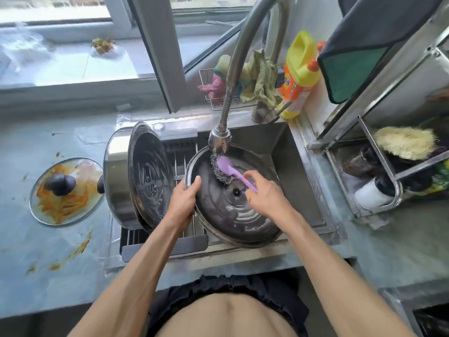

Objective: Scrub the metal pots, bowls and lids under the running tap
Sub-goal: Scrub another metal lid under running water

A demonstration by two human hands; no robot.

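Note:
A large round metal lid (233, 215) lies upside down and tilted in the sink (291, 171), right under the tap head (220, 139). My left hand (183, 203) grips its left rim. My right hand (264, 193) holds the purple handle of a steel-wool scrubber (222, 170), whose pad presses on the lid's upper part by the tap head. A big metal pot (119, 181) stands at the sink's left side with a second metal lid (150, 176) leaning upright against it.
A glass lid (65, 190) smeared with orange food lies on the left counter, with food stains nearby. Behind the sink are a wire basket of cloths (255, 79) and a yellow detergent bottle (298, 74). A metal rack (374, 171) with brushes stands to the right.

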